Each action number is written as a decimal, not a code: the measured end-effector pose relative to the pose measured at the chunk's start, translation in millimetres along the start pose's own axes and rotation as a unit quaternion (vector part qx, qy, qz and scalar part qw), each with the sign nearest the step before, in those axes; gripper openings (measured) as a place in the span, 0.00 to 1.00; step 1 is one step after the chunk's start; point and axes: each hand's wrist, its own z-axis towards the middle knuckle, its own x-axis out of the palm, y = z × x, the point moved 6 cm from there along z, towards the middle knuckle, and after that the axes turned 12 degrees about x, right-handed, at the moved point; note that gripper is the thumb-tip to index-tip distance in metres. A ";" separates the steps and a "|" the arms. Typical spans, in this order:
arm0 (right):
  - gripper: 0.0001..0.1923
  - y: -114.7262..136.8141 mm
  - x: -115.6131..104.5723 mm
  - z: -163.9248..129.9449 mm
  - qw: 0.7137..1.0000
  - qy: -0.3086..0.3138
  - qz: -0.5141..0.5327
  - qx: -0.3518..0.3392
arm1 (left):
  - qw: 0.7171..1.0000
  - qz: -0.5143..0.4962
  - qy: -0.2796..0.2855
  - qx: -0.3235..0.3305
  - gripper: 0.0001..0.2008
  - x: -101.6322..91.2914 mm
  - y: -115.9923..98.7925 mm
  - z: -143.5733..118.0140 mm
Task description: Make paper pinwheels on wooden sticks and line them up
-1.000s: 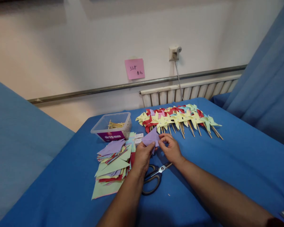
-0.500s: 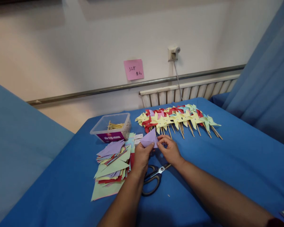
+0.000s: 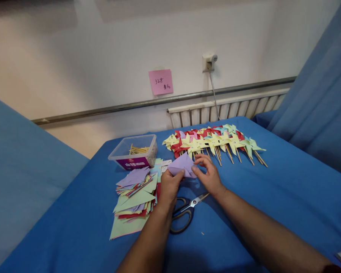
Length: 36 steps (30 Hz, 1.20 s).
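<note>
A purple sheet of paper (image 3: pixel 183 165), creased along its folds, is held up between both hands above the table. My left hand (image 3: pixel 170 185) pinches its lower left part, thumb on top. My right hand (image 3: pixel 208 175) grips the right side between thumb and fingers. Below them lies a pair of black-handled scissors (image 3: pixel 189 209) with its blades pointing to the upper right. To the left of my left hand is a stack of coloured paper pieces (image 3: pixel 136 197), purple on top and green beneath.
A clear plastic box (image 3: pixel 135 151) of thin wooden sticks (image 3: pixel 138 150) stands behind the paper stack. Several finished paper pinwheels (image 3: pixel 213 141) on sticks lie in rows at the back. A blue cloth (image 3: pixel 272 197) covers the table. Blue curtains (image 3: pixel 318 98) hang at the sides.
The purple paper has opened from a folded triangle into a wider, flatter shape. My right hand has shifted slightly to the right, and more of the scissor blades shows.
</note>
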 end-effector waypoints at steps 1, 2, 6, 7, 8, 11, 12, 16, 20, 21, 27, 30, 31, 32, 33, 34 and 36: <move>0.07 5.5 2.4 -3.3 0.999 0.011 -0.029 -0.026 | 1.000 -0.006 0.002 0.001 0.17 0.5 -0.5 0.1; 0.06 9.0 5.1 -6.1 0.998 0.023 -0.051 -0.041 | 1.000 -0.014 0.003 0.001 0.16 0.8 -0.7 0.3; 0.04 8.9 12.1 -10.2 0.995 0.043 -0.077 -0.040 | 0.999 -0.044 -0.010 -0.017 0.18 1.0 -0.1 0.0; 0.04 7.0 12.8 -9.7 0.996 0.043 -0.076 -0.034 | 0.999 -0.048 -0.010 -0.020 0.19 1.5 -0.2 -0.3; 0.04 4.9 13.1 -9.0 0.996 0.042 -0.073 -0.027 | 0.998 -0.051 -0.009 -0.020 0.20 2.0 -0.5 -0.5; 0.05 0.6 12.7 -6.8 0.997 0.040 -0.064 -0.017 | 0.999 -0.051 -0.004 -0.018 0.21 3.3 -1.3 -1.0; 0.05 0.1 12.5 -6.4 0.997 0.040 -0.062 -0.016 | 0.999 -0.048 -0.002 -0.018 0.21 3.5 -1.3 -1.2; 0.06 0.0 11.9 -6.0 0.998 0.039 -0.049 -0.010 | 0.999 -0.043 0.001 -0.020 0.21 3.8 -1.3 -1.6; 0.06 0.1 11.9 -5.7 0.998 0.041 -0.038 -0.003 | 0.999 -0.046 0.008 -0.020 0.20 5.1 -1.8 -2.0; 0.06 0.0 11.9 -5.5 0.998 0.041 -0.037 -0.001 | 0.999 -0.046 0.009 -0.020 0.20 5.5 -1.9 -2.0; 0.07 -2.8 14.0 -5.8 0.998 0.046 -0.034 0.007 | 0.999 -0.034 0.005 -0.013 0.20 5.2 -2.8 -1.0; 0.05 -6.1 13.6 -5.2 0.999 0.040 -0.013 0.019 | 1.000 -0.008 0.003 -0.004 0.18 3.2 -5.5 -0.8; 0.06 -7.8 11.9 -3.9 0.999 0.032 0.002 0.031 | 1.000 0.000 0.003 -0.003 0.17 2.6 -6.7 -1.2; 0.10 -9.9 9.3 -2.0 0.998 0.023 0.022 0.048 | 1.000 0.006 0.006 -0.004 0.18 2.3 -7.9 -1.6; 0.16 -12.1 6.1 0.4 0.997 0.014 0.045 0.069 | 1.000 0.010 0.015 -0.006 0.18 2.7 -9.2 -2.3; 0.20 -14.1 2.8 3.3 0.993 0.008 0.071 0.092 | 0.999 0.013 0.029 -0.009 0.18 3.8 -10.5 -3.1; 0.24 -15.5 -3.3 9.2 0.984 0.012 0.125 0.129 | 0.998 0.018 0.066 -0.015 0.18 7.1 -13.4 -5.0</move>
